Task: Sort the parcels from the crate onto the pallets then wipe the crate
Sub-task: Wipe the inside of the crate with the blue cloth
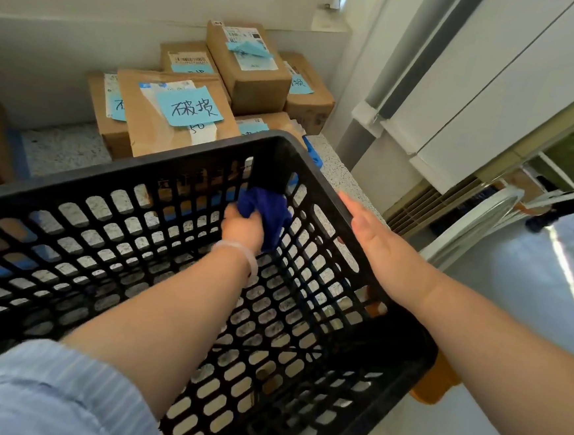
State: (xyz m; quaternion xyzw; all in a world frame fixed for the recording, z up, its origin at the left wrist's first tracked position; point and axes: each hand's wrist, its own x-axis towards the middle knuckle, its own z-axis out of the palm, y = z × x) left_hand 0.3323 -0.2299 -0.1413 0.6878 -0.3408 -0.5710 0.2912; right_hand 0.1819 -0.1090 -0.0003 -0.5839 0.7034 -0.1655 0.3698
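One crate (165, 170); roughly six parcels (170, 112); left hand (243, 229) clutching cloth (272, 212); right hand (376, 238) flat on rim.

Empty black crate (187, 161); labelled brown parcels (183, 116) stacked behind.

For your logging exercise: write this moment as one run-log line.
phase: wiping | left hand: shut on blue cloth, inside black crate far corner | right hand: open, on crate's rim | parcels: stacked beyond

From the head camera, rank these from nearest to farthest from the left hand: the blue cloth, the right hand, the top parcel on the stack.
1. Blue cloth: gripped in the left hand, inside the crate.
2. Right hand: on the crate's right rim.
3. Top parcel: beyond the crate, by the wall.
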